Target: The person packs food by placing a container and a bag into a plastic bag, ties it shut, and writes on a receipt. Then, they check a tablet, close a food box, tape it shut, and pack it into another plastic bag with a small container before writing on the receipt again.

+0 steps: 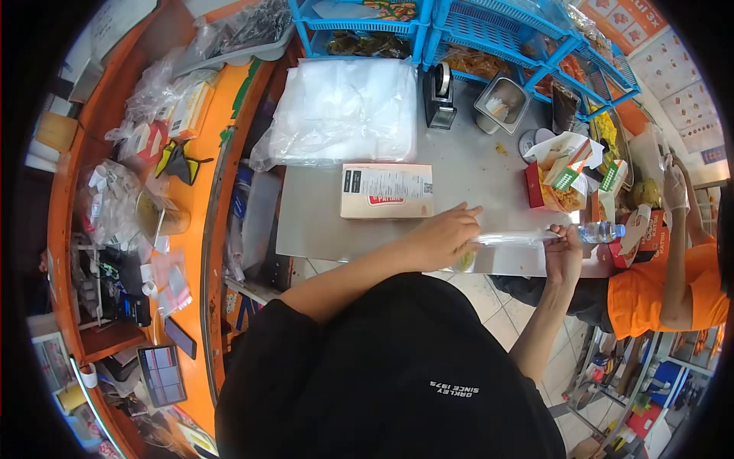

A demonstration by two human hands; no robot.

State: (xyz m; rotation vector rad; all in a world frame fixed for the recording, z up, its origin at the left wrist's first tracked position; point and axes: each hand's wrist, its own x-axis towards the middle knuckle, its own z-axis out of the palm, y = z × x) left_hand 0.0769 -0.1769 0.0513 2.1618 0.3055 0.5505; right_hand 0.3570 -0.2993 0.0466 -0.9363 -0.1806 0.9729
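Stretched between my two hands is a clear plastic bag, low over the front edge of the metal table. My left hand grips its left end, fingers curled. The fingers of my right hand are closed on the other end, beside a clear water bottle with a blue cap. Behind my left hand a closed cardboard box with a printed receipt on its lid lies on the table. Something greenish shows under my left hand, too unclear to name.
A stack of plastic bags lies at the back left, near a tape dispenser and metal container. Open food boxes stand right. A co-worker in an orange shirt is at the far right. Blue racks line the back.
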